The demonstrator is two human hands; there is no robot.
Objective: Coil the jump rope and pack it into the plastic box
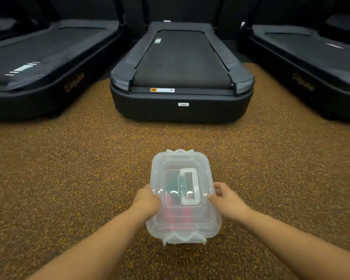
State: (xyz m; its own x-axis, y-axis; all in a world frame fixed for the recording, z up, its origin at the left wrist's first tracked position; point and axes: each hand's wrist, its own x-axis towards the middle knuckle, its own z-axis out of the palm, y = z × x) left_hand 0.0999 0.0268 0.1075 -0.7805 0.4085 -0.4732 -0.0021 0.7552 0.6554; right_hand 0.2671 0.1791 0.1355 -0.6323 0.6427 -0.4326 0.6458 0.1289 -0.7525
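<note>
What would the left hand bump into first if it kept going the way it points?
Nothing new: the left hand already rests against the side of the plastic box, so it would likely just push the box.

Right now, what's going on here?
A person holds a clear plastic box with both hands over a speckled floor, the left hand on its left side and the right hand on its right. The lid is on. Pink and green shapes show through it, probably the jump rope, so packing looks done. Three treadmills stand ahead, the middle one straight in front.
</note>
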